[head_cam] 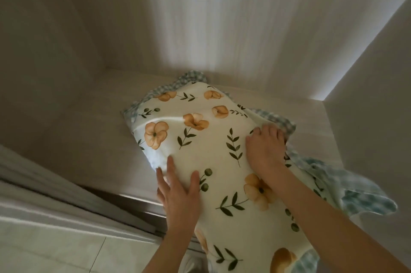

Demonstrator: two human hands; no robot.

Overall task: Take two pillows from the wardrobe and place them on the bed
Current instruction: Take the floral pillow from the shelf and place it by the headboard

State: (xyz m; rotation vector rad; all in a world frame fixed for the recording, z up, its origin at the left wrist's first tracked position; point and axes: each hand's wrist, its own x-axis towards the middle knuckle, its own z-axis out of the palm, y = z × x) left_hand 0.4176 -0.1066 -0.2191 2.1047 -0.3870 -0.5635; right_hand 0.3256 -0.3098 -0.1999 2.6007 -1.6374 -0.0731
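A cream pillow [200,145], printed with orange flowers and green leaves and edged with a blue gingham frill [347,186], lies on the wardrobe's pale bottom board [89,139]. Its near end sticks out past the front edge towards me. My left hand [178,194] clasps the pillow's left side, thumb on top and fingers spread along the edge. My right hand [265,148] presses on the upper right part, with the fingers curled over the right edge by the frill. I see only this one pillow. The bed is out of view.
The wardrobe's back panel [211,27] and right side wall [367,128] close in the compartment. A metal sliding-door track [124,203] runs along the front edge at lower left. Pale floor tiles [55,248] lie below it.
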